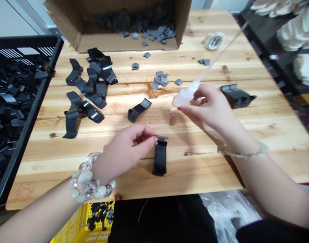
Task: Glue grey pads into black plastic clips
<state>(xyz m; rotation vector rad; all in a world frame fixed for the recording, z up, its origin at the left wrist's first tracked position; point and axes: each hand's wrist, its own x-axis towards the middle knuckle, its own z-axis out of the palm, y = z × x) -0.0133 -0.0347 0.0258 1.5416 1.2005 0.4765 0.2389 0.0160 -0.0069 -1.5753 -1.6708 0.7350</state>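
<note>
Wooden table (220, 162): left hand (126, 148) pinches black clip (160, 157); right hand (210, 108) grips translucent tool (187, 94)

a single head-worn view looks forward and steeply down from close above the wooden counter (220, 50). the fingers (146, 139) sit low and central, near the lens; the counter's far edge lies well beyond them.

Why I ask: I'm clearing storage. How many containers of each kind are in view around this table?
Cardboard box: 1
Black crate: 1
Yellow basket: 1
Total: 3
</note>
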